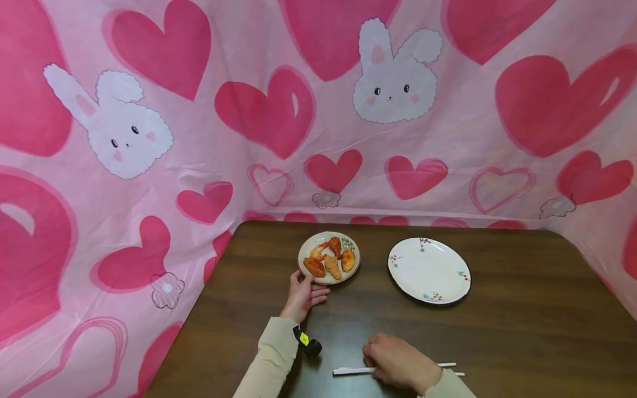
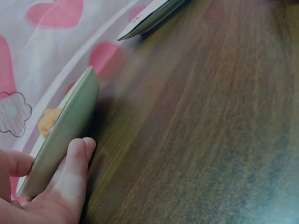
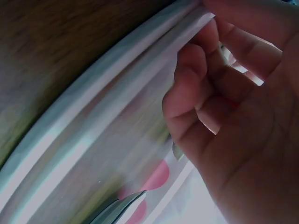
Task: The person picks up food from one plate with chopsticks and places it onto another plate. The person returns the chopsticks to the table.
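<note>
**Small plate (image 1: 309, 246) pinched on one side, chopsticks (image 1: 350, 371) gripped on the other**

And here's the left hand (image 1: 301, 296), just left of centre, thumb up on the small plate's rim, fingers spread underneath! Down at the lower middle of the frame, the right hand (image 1: 400, 362) has its fingers curled over the white chopsticks, whose ends poke out both sides.

How does that plate handle? It looks ceramic: stiff, moderately heavy, smooth enough to slip and likely to chip if dropped. Its load of browned food (image 1: 332, 266) lies loose, so a tilt could send pieces sliding; supporting it from below with the thumb on the rim seems wise. The chopsticks look light, stiff and slick, best held away from the ends.

Over to the right of centre, the larger white plate (image 1: 428, 271) sits on the table (image 1: 522, 298), near the small plate but apart. The heart-print cloth (image 1: 266, 113) walls off the table's far edge, limiting room behind both plates.
</note>
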`<state>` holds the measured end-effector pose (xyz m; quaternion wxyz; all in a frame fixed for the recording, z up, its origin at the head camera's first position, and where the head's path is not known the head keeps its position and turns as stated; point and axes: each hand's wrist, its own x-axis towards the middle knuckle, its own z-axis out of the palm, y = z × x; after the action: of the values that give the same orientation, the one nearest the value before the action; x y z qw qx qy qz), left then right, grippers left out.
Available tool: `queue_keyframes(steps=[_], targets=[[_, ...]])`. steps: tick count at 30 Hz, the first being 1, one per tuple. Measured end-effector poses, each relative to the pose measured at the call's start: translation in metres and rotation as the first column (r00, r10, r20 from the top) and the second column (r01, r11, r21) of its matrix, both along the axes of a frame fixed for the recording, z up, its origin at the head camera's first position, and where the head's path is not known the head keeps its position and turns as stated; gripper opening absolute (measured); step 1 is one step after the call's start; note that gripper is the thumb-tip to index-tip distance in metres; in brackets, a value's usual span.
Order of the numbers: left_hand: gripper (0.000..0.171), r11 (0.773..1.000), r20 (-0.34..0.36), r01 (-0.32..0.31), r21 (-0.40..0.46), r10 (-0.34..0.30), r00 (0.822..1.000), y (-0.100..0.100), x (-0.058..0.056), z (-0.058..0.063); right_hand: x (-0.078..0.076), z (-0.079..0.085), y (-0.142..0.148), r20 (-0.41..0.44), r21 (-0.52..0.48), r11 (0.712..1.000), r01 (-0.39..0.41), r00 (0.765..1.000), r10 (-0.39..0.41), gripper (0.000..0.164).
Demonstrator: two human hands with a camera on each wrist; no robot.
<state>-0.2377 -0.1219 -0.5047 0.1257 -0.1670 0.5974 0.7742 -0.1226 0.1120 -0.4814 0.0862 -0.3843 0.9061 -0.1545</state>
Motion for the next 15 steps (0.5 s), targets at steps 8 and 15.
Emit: queue_keyframes(steps=[8,15], targets=[[0.065,1.000,-0.010,-0.024,-0.006,0.024,1.000,0.0016,0.0005,-0.0006,0.0012,-0.0003,-0.0014,-0.001,-0.013,1.000,0.002,1.000,-0.002,0.021],[0.063,0.999,0.001,-0.040,-0.012,0.040,0.999,0.0018,-0.0015,-0.0008,0.0014,0.0023,-0.0019,-0.003,0.003,1.000,0.010,1.000,-0.010,0.021]])
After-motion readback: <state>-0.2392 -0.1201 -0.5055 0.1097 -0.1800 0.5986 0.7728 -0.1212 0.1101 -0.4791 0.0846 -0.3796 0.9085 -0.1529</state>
